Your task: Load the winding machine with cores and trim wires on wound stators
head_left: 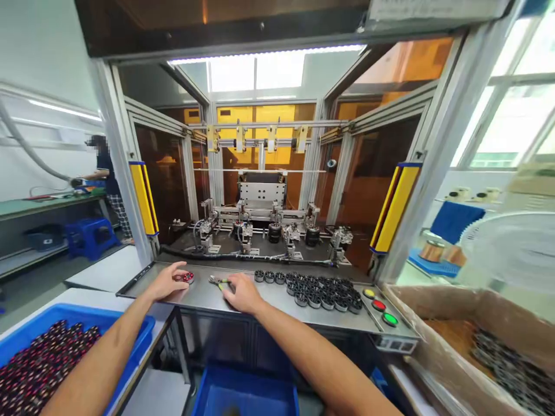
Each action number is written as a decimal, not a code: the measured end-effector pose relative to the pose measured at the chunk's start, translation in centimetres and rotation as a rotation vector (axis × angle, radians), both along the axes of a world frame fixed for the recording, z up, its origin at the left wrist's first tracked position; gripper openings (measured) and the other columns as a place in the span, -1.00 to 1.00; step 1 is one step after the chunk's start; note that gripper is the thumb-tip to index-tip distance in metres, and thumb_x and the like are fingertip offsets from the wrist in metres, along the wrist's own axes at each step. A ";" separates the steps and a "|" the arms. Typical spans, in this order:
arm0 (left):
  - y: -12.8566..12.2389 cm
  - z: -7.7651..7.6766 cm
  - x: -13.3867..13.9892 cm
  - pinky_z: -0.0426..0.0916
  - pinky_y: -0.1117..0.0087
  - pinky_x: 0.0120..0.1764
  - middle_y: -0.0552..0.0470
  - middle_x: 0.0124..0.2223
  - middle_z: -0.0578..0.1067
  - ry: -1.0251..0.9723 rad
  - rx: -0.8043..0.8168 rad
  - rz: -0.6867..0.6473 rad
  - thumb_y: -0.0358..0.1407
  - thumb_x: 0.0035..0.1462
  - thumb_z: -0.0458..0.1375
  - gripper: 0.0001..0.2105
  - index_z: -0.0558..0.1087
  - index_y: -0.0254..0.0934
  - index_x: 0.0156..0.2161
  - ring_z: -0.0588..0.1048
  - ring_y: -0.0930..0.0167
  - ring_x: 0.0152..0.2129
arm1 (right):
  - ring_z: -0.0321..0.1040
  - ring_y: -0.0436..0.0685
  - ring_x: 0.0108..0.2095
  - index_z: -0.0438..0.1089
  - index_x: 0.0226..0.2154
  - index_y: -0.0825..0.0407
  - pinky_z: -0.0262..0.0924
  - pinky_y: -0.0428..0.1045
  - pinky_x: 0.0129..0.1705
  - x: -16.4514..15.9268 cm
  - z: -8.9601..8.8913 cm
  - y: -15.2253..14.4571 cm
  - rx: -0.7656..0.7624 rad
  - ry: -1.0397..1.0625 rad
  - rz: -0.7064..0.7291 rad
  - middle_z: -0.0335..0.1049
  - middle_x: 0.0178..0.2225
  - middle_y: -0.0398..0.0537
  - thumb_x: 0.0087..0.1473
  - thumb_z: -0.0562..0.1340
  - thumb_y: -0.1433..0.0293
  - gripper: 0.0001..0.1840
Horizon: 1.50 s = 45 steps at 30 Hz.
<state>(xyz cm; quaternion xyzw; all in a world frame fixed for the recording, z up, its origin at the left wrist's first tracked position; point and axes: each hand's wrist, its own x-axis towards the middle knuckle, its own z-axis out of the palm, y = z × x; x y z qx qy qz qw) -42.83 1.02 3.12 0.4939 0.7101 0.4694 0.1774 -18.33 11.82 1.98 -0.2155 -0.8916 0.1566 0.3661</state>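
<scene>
Wound stator (187,277), the small round part with red-copper windings, sits on the steel shelf (260,297) at the front of the machine, touching my left fingertips. My left hand (167,282) lies over it palm down, fingers loosely curled around its near side; I cannot tell whether they truly pinch it or only rest against it. My right hand (243,293) is closed around the green-handled pliers (218,282), whose tips point left toward the stator, still apart from it.

To do this well, I would judge it best to steady the part with the left fingers so it cannot roll, then bring the plier tips in low and slow, catching only the loose wire end, not the winding.

Just right of my right hand, a crowd of dark unwound cores (323,290) lies on the same shelf; a careless elbow sweep would scatter them. Beyond those sit the yellow, red and green buttons (378,305), near enough to bump. Yellow light-curtain posts (144,199) flank the opening to the winding stations (269,228), so my hands should stay on the shelf side. A blue bin (130,329) of wound parts stands under my left forearm, a cardboard box (437,341) at far right. Another person (106,179) works at a bench far left, well apart
</scene>
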 end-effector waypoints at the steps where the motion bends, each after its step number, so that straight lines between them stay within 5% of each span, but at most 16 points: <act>1: 0.2 -0.3 0.0 0.45 0.07 -0.04 -0.10 -0.22 0.62 -0.030 0.006 0.016 -0.17 -0.32 0.42 -0.33 0.34 -0.31 -0.03 0.60 0.17 -0.24 | 0.45 0.11 -0.18 0.46 -0.28 0.08 0.30 0.13 -0.04 -0.1 -0.3 0.1 -0.016 0.009 0.002 0.52 -0.23 -0.04 0.21 0.22 0.10 -0.64; 7: -0.8 -0.4 2.0 0.45 0.00 -0.07 -0.08 -0.24 0.60 -0.211 0.143 0.111 -0.13 -0.36 0.43 -0.30 0.33 -0.28 -0.05 0.62 0.14 -0.28 | 0.42 0.23 -0.09 0.48 -0.27 0.08 0.25 0.16 0.00 0.5 -0.6 0.4 -0.055 0.189 -0.040 0.52 -0.17 0.12 0.16 0.25 0.22 -0.74; 15: -9.1 -0.3 11.3 0.51 0.20 -0.12 -0.09 -0.20 0.60 -0.382 0.430 0.151 -0.15 -0.13 0.37 -0.52 0.43 -0.30 -0.09 0.61 0.29 -0.28 | 0.35 0.21 -0.06 0.43 -0.29 0.04 0.19 0.22 0.09 1.9 2.2 -1.1 -0.168 0.442 0.097 0.45 -0.15 0.04 0.14 0.25 0.10 -0.67; 19: -14.1 -0.6 17.3 0.52 0.26 -0.13 -0.12 -0.12 0.60 -0.383 0.484 0.146 -0.24 -0.17 0.43 -0.57 0.51 -0.32 -0.14 0.60 0.29 -0.23 | 0.38 0.21 -0.18 0.44 -0.32 0.00 0.28 0.15 -0.05 4.2 1.8 -6.2 -0.371 0.459 0.217 0.47 -0.25 0.07 0.15 0.21 0.10 -0.69; 24: -18.3 -0.4 22.2 0.50 0.33 -0.04 -0.05 -0.07 0.60 0.016 0.586 0.040 -0.48 -0.06 0.38 -0.54 0.50 -0.18 -0.01 0.57 0.32 -0.11 | 0.30 0.04 -0.50 0.45 -0.41 0.01 0.25 -0.04 -0.43 10.7 1.1 -14.9 -0.873 0.325 0.461 0.39 -0.49 -0.12 0.07 0.29 0.06 -0.66; 27: -18.6 -0.5 23.4 0.51 0.33 -0.05 -0.05 -0.07 0.61 0.107 0.596 -0.036 -0.54 -0.02 0.34 -0.46 0.43 -0.16 0.08 0.59 0.34 -0.15 | 0.20 -0.01 -0.55 0.41 -0.52 0.02 0.19 -0.07 -0.46 12.7 2.1 -17.8 -1.180 0.321 0.529 0.31 -0.55 -0.18 -0.05 0.39 0.06 -0.62; 32: -17.6 -0.1 24.8 0.52 0.39 -0.09 -0.05 -0.07 0.60 -0.078 0.605 -0.199 -0.51 0.00 0.35 -0.41 0.36 -0.13 0.14 0.59 0.37 -0.17 | 0.13 -0.03 -0.57 0.34 -0.67 0.02 0.09 -0.08 -0.49 14.8 3.2 -17.0 -1.360 0.332 0.573 0.22 -0.64 -0.21 -0.05 0.41 0.11 -0.57; 37: -17.5 0.7 25.9 0.52 0.46 -0.13 -0.01 -0.11 0.60 -0.335 0.600 -0.315 -0.43 -0.03 0.41 -0.37 0.33 -0.11 0.14 0.58 0.41 -0.18 | 0.21 -0.03 -0.60 0.47 -0.64 0.02 0.09 -0.08 -0.51 17.2 1.4 -13.8 -1.365 0.004 1.086 0.35 -0.65 -0.16 -0.11 0.46 0.13 -0.65; 41: -17.5 0.5 25.8 0.50 0.36 -0.10 -0.03 -0.10 0.58 -0.161 0.610 -0.280 -0.48 0.00 0.37 -0.37 0.32 -0.11 0.16 0.56 0.37 -0.16 | 0.36 -0.01 -0.53 0.55 -0.46 0.03 0.22 -0.09 -0.46 16.8 -0.7 -16.0 -1.575 0.113 0.808 0.50 -0.54 -0.13 -0.21 0.51 0.16 -0.67; 45: -17.0 0.1 25.4 0.47 0.26 -0.08 -0.02 -0.13 0.58 -0.006 0.609 -0.247 -0.49 0.00 0.36 -0.40 0.35 -0.10 0.15 0.54 0.33 -0.18 | 0.38 -0.01 -0.59 0.51 -0.44 0.06 0.24 -0.12 -0.55 15.5 -0.8 -20.0 -1.814 0.302 0.680 0.52 -0.57 -0.11 -0.31 0.55 0.18 -0.60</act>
